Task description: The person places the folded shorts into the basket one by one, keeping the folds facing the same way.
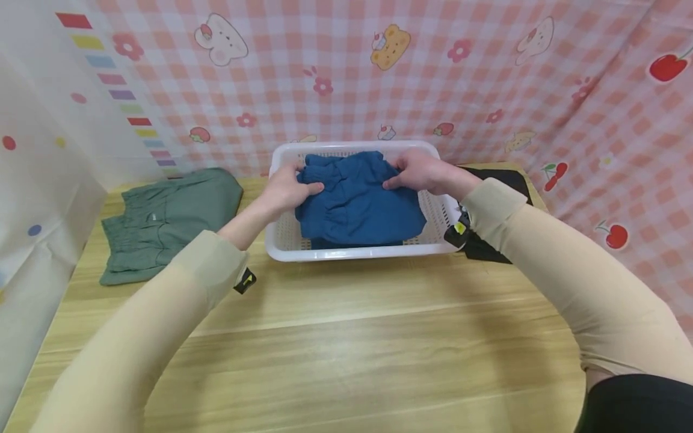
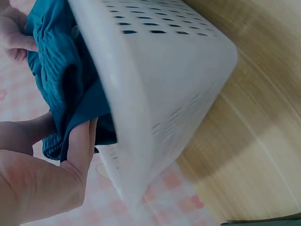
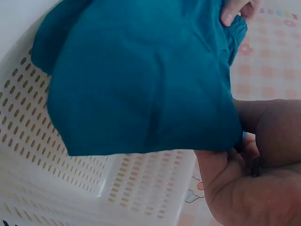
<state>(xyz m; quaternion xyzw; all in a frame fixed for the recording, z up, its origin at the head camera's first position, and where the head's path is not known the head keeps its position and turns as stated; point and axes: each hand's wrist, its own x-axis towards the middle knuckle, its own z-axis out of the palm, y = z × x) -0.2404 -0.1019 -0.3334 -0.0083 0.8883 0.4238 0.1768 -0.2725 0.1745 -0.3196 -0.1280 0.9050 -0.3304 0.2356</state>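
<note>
Folded blue shorts [image 1: 363, 204] with a gathered elastic waist lie over a white plastic basket [image 1: 357, 255]. My left hand [image 1: 289, 187] grips the waistband end, thumb on top and fingers underneath, as the left wrist view shows beside the basket wall [image 2: 174, 70]. On the other side my right hand [image 1: 419, 171] pinches the far right edge of the cloth. In the right wrist view the blue fabric [image 3: 146, 94] hangs between both hands above the basket's slotted floor [image 3: 28, 108]. Part of the right fingers is hidden behind the cloth.
Folded green shorts [image 1: 173, 219] lie on the wooden table [image 1: 346, 349] to the left. A black cloth item [image 1: 487, 248] is partly covered by the basket and right arm at the right. A pink checked curtain [image 1: 346, 72] hangs close behind the basket.
</note>
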